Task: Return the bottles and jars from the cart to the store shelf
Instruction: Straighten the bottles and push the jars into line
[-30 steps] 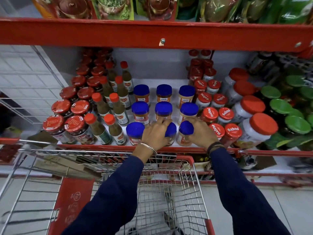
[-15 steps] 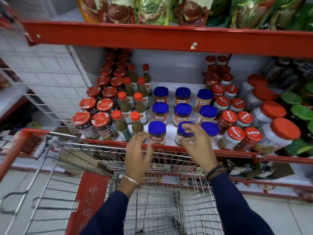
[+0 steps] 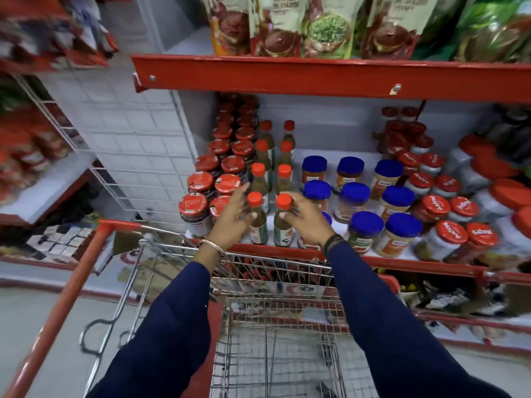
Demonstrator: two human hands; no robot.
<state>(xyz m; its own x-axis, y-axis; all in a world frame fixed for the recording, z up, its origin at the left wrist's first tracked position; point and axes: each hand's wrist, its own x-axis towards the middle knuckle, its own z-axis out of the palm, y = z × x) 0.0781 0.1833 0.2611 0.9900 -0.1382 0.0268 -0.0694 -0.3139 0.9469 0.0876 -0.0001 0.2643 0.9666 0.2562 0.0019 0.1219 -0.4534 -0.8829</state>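
Hands shifted left from blue-lid jars (image 3: 349,196); left hand (image 3: 233,216) spread wide, right hand (image 3: 304,216) pinching near sauce bottle (image 3: 283,219); straightening, cart (image 3: 275,251) apparently emptied

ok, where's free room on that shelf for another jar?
One bare strip of shelf, between the blue-lid jars and the back wall. The front edge is packed with red-lid jars and orange-cap bottles. The right side is crowded too.

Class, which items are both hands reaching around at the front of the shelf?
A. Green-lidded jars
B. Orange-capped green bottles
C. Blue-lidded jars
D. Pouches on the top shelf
B: the left hand and right hand flank the two front orange-capped bottles.
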